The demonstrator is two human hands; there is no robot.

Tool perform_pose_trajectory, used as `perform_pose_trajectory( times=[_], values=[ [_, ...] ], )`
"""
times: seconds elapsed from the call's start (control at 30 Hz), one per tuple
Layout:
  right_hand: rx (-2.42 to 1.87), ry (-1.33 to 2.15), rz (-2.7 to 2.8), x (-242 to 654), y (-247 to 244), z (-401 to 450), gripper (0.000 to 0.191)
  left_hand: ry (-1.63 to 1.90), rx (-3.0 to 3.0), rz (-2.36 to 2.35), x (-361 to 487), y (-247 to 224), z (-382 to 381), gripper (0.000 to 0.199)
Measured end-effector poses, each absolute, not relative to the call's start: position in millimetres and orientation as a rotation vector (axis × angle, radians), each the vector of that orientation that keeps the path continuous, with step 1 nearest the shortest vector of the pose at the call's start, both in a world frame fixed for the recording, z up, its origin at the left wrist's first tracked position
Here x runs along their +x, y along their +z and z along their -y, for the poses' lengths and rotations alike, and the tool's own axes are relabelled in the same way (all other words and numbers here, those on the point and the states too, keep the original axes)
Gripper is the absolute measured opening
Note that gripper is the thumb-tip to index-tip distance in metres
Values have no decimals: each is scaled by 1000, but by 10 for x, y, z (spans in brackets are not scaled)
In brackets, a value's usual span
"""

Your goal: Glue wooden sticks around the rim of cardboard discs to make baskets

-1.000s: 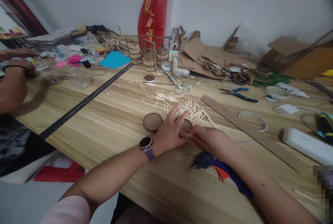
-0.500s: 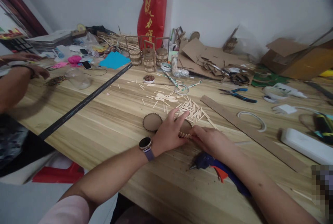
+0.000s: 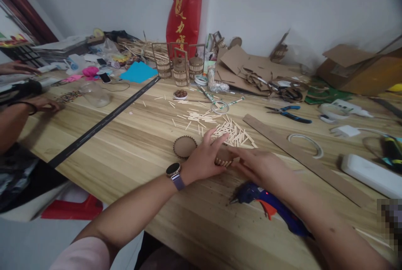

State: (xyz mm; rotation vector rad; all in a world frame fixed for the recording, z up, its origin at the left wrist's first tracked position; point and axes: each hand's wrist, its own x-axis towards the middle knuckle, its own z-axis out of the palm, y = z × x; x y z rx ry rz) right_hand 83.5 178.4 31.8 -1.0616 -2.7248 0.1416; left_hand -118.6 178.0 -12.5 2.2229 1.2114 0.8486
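My left hand [image 3: 202, 159], with a watch [image 3: 173, 169] on its wrist, grips a round cardboard base [image 3: 223, 155] by its left side, thumb and fingers apart around it. Short wooden sticks line the near part of its rim. My right hand [image 3: 264, 165] is at the right edge of this base, its fingers bent together; whatever they pinch is hidden. Just left of my left hand lies a second round base [image 3: 184, 147] with a notched rim. Loose short sticks [image 3: 232, 134] are heaped beyond both hands. A blue glue gun [image 3: 270, 203] with an orange trigger rests below my right hand.
A cardboard strip [image 3: 301, 159], pliers [image 3: 289, 114] and a white ring [image 3: 305, 144] lie to the right. Small handled baskets [image 3: 181, 73] stand behind, near a red bag [image 3: 185, 14]. Another person's hand [image 3: 44, 104] rests at the left, past a black strip [image 3: 106, 119].
My right hand has shifted slightly, its fingers reaching farther over the base's right edge. My left hand stays on the base. The other person's nearer hand has moved lower.
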Motion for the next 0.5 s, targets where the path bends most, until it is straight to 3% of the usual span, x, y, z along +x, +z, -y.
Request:
perform_pose_trajectory(
  times=[0.13, 0.3, 0.43, 0.5],
  values=[
    [-1145, 228, 2685, 971, 507, -1726, 22, 859, 2192, -1161, -1195, -125, -1786, 104],
    [-1450, 540, 2744, 1215, 664, -1510, 34, 887, 2158, -1224, -1165, -159, -1774, 114],
    [-1651, 892, 2703, 1389, 594, -1348, 12, 919, 2155, -1257, -1131, -180, -1754, 113],
    [-1658, 893, 2629, 1427, 498, -1299, 5, 916, 2158, -1269, -1118, -179, -1743, 111]
  ],
)
